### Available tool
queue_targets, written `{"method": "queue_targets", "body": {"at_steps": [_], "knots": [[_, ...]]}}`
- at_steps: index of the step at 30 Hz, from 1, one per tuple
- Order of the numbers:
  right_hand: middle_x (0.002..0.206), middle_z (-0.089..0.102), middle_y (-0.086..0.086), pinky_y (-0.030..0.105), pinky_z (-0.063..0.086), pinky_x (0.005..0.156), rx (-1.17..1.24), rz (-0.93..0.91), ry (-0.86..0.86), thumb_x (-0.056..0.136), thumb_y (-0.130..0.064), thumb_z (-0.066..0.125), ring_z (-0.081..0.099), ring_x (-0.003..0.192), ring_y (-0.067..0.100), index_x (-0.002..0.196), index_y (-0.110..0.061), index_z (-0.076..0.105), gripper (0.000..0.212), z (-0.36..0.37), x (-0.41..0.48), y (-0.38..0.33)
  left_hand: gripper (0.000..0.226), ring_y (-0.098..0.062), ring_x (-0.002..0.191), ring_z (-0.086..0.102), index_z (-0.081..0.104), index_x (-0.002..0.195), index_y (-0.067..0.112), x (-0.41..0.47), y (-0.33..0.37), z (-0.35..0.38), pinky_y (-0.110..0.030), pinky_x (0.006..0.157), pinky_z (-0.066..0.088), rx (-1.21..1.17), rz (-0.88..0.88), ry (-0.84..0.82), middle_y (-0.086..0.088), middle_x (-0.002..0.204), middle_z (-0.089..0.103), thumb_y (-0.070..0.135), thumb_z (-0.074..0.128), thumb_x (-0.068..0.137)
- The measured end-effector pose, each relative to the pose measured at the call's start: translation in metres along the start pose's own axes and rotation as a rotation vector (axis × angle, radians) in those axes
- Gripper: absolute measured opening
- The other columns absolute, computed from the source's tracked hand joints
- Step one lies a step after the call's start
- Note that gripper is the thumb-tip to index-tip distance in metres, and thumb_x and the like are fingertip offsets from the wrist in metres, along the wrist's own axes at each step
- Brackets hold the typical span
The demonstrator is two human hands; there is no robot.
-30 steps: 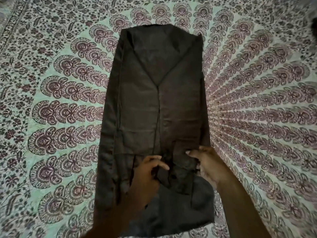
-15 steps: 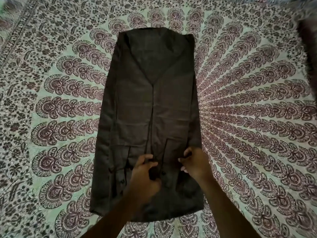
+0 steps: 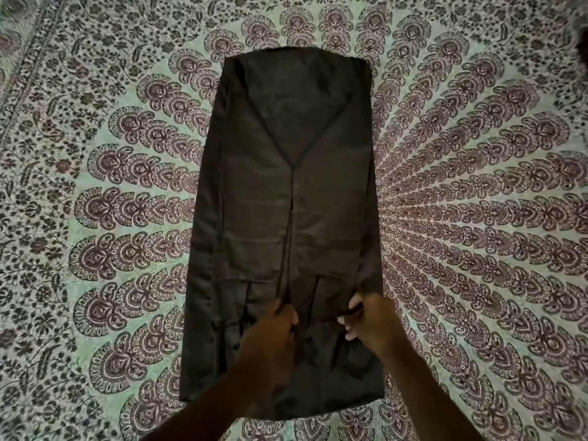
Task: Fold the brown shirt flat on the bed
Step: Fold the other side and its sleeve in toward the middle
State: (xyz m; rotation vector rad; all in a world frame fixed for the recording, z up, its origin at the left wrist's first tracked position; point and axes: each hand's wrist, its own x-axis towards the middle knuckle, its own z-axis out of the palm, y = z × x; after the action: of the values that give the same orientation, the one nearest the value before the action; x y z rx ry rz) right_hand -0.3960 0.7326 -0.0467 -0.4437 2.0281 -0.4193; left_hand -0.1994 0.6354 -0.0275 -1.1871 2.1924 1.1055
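**Patterned bed, shirt in the tidying step before the cross fold**

Green and maroon printed bed cover (image 3: 95, 160) fills the whole view. The long dark brown cloth shirt (image 3: 286, 202) lies flat at its centre, with the collar end toward 12 o'clock and the hem toward 6 o'clock. Both long sides are already turned in, so the shirt makes a narrow strip.

The left hand (image 3: 270, 338) is on the lower part of the shirt at about 6 o'clock. Its fingers (image 3: 291, 319) are curled and seem to grip the cloth at the middle line. The right hand (image 3: 372, 319) is just beside it, toward 5 o'clock. Its fingers (image 3: 345, 329) are bent closed and pinch a small fold near the right edge.

I judge that the folded-in layers are being straightened. The next move probably calls for taking the hem with both hands and carrying it toward 12 o'clock, with the edges kept in line.
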Motion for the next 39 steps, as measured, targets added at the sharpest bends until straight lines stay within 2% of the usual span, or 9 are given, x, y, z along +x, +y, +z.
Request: {"method": "queue_targets", "body": {"at_steps": [3, 6, 11, 15, 21, 27, 30, 34, 39], "knots": [[0.057, 0.070, 0.010, 0.038, 0.058, 0.054, 0.038, 0.015, -0.028, 0.081, -0.014, 0.085, 0.072, 0.051, 0.031, 0.075, -0.005, 0.060, 0.028, -0.009, 0.010, -0.007, 0.052, -0.032, 0.113, 0.065, 0.041, 0.138, 0.027, 0.007, 0.006, -0.018, -0.039, 0.089, 0.052, 0.251, -0.025, -0.076, -0.002, 0.135, 0.056, 0.050, 0.032, 0.093], [0.052, 0.064, 0.004, 0.047, 0.062, 0.059, 0.058, -0.020, 0.112, 0.076, -0.030, 0.090, 0.070, 0.051, 0.030, 0.061, -0.015, 0.056, 0.040, -0.017, 0.025, -0.016, 0.042, -0.032, 0.106, 0.069, 0.035, 0.140, 0.027, 0.021, 0.015, -0.036, -0.041, 0.086, 0.052, 0.315, -0.035, 0.064, -0.006, 0.116, 0.069, 0.047, 0.038, 0.104], [0.064, 0.066, 0.003, 0.040, 0.060, 0.066, -0.076, -0.146, 0.252, 0.079, -0.038, 0.085, 0.073, 0.069, 0.031, 0.068, -0.018, 0.056, 0.036, -0.029, 0.055, -0.039, 0.030, -0.033, 0.103, 0.066, 0.045, 0.125, 0.023, 0.073, 0.028, -0.063, -0.045, 0.079, 0.055, 0.039, -0.062, 0.328, -0.006, 0.117, 0.064, 0.041, 0.053, 0.101], [0.073, 0.061, 0.004, 0.029, 0.042, 0.067, -0.195, -0.124, 0.215, 0.079, -0.032, 0.085, 0.069, 0.086, 0.033, 0.068, -0.020, 0.049, 0.039, -0.034, 0.074, -0.052, 0.042, -0.031, 0.102, 0.066, 0.046, 0.126, 0.025, 0.110, 0.034, -0.069, -0.049, 0.084, 0.058, -0.254, -0.234, 0.445, -0.003, 0.103, 0.066, 0.032, 0.072, 0.093], [0.051, 0.048, -0.006, 0.032, 0.036, 0.052, -0.194, -0.163, 0.198, 0.081, -0.040, 0.083, 0.055, 0.058, 0.022, 0.053, -0.020, 0.043, 0.054, -0.048, 0.078, -0.065, 0.027, -0.028, 0.088, 0.066, 0.053, 0.108, 0.028, 0.119, 0.023, -0.060, -0.050, 0.081, 0.060, -0.359, -0.284, 0.448, 0.000, 0.087, 0.065, 0.025, 0.074, 0.091], [0.070, 0.071, 0.003, 0.032, 0.049, 0.070, 0.054, -0.218, 0.395, 0.085, -0.036, 0.082, 0.070, 0.077, 0.025, 0.085, -0.017, 0.067, 0.024, -0.076, 0.107, -0.097, 0.024, -0.030, 0.109, 0.057, 0.059, 0.113, 0.020, 0.134, 0.044, -0.075, -0.044, 0.081, 0.053, -0.243, -0.149, 0.600, -0.003, 0.113, 0.058, 0.019, 0.069, 0.091], [0.082, 0.071, 0.003, 0.024, 0.036, 0.069, 0.054, -0.291, 0.479, 0.089, -0.038, 0.078, 0.066, 0.082, 0.023, 0.107, -0.006, 0.073, 0.037, -0.094, 0.140, -0.124, 0.037, -0.035, 0.119, 0.051, 0.059, 0.124, 0.015, 0.171, 0.056, -0.097, -0.052, 0.096, 0.050, -0.263, -0.028, 0.674, -0.009, 0.124, 0.055, 0.019, 0.071, 0.089], [0.103, 0.074, 0.013, 0.027, 0.046, 0.080, 0.103, -0.339, 0.579, 0.092, -0.038, 0.074, 0.068, 0.098, 0.030, 0.111, -0.003, 0.071, 0.040, -0.121, 0.199, -0.172, 0.060, -0.030, 0.123, 0.050, 0.050, 0.142, 0.019, 0.234, 0.069, -0.135, -0.049, 0.103, 0.046, -0.302, 0.020, 0.673, -0.005, 0.126, 0.061, 0.029, 0.074, 0.089], [0.111, 0.067, 0.011, 0.024, 0.043, 0.082, 0.226, -0.337, 0.652, 0.090, -0.039, 0.076, 0.064, 0.106, 0.027, 0.122, -0.005, 0.062, 0.048, -0.167, 0.253, -0.241, 0.012, -0.031, 0.100, 0.058, 0.061, 0.105, 0.014, 0.273, 0.058, -0.145, -0.043, 0.076, 0.054, -0.010, 0.188, 0.679, -0.007, 0.100, 0.062, 0.022, 0.060, 0.096]]}}
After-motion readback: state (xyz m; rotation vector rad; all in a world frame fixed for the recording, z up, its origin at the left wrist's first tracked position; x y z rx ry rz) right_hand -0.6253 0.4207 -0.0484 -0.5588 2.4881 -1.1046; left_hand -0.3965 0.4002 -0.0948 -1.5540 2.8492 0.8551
